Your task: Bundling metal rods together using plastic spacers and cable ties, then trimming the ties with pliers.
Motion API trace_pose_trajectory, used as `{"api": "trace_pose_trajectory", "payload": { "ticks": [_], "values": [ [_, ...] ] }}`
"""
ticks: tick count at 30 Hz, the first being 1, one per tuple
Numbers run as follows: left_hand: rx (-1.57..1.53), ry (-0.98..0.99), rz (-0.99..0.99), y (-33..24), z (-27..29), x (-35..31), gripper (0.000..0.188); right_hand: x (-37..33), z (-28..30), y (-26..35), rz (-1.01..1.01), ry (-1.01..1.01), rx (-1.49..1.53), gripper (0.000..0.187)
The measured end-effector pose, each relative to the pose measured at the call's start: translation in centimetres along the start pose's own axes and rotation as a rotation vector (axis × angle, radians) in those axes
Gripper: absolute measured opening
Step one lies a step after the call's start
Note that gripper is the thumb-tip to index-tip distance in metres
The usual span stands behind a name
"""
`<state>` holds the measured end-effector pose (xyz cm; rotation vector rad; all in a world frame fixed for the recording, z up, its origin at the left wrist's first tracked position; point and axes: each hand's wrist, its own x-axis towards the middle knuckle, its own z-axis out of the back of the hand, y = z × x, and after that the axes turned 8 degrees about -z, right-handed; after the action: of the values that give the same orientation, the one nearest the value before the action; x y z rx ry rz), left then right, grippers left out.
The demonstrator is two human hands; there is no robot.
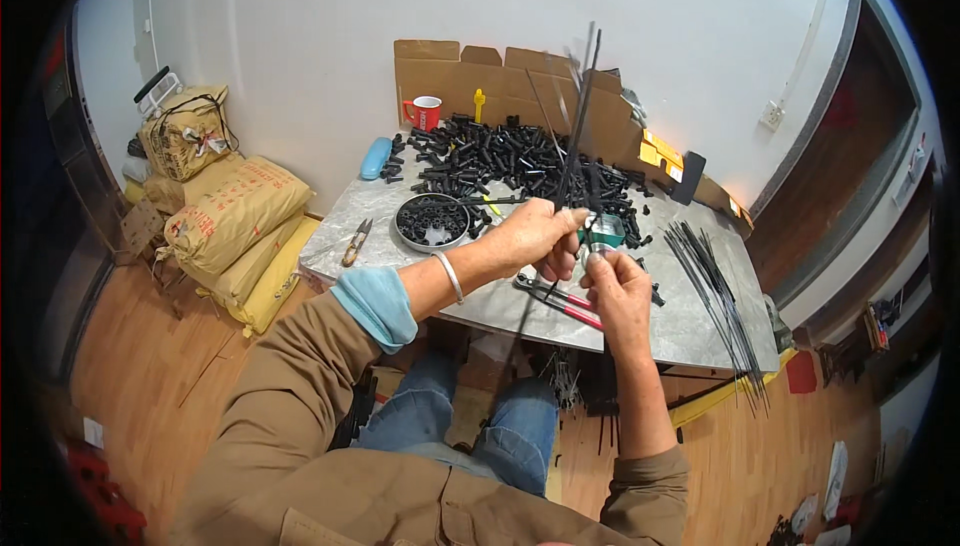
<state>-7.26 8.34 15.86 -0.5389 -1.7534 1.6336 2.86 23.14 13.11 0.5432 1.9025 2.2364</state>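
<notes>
My left hand (545, 234) is closed around several long, thin black rods (575, 141). They stick up steeply above the fist, some blurred by motion, and a lower end slants down past the table edge. Close beside it, my right hand (620, 291) pinches thumb and fingers together, at a blurred dark piece too unclear to name. Under the hands lie pliers with red handles (582, 316). A green container (606, 230) sits just behind the right hand. Beyond is a large pile of short black bolt-like parts (500, 158).
On the grey table (325, 231) stand a round bowl (402, 236) of small black parts, snips (357, 243), a blue case (376, 159) and a red mug (427, 116). More black rods (715, 291) overhang its right edge. Cardboard (430, 68) lines the back. Yellow sacks (245, 208) are stacked left.
</notes>
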Motion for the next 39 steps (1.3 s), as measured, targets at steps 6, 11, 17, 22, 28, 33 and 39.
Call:
{"api": "trace_pose_trajectory", "payload": {
  "ticks": [6,11,17,22,28,33,39],
  "values": [
    [-0.491,-0.318,-0.011,-1.7,4.8,2.6,0.026,1.1,6.3,0.4,-0.158,-0.030,0.058,0.023],
    [-0.563,-0.494,-0.131,-4.1,5.9,3.1,0.036,4.2,12.2,-0.1,-0.170,-0.163,0.161,0.024],
    [-0.487,-0.181,0.075,-1.8,0.1,5.3,0.033,6.5,10.6,0.6,-0.084,-0.109,0.077,0.024],
    [-0.497,-0.034,0.107,-0.2,-3.8,5.6,0.043,3.9,4.8,2.6,-0.116,0.029,0.104,0.023],
    [-0.582,-0.041,0.058,0.4,-4.4,5.4,0.030,1.1,3.1,1.7,-0.011,0.127,-0.210,0.024],
    [-0.588,-0.149,0.004,1.8,-1.6,5.5,0.023,0.0,4.9,0.7,-0.179,0.251,-0.182,0.029],
    [-0.541,-0.079,0.151,0.6,-0.5,4.9,0.030,3.2,6.1,-11.2,0.236,0.016,-0.860,0.038]
  ]
}}
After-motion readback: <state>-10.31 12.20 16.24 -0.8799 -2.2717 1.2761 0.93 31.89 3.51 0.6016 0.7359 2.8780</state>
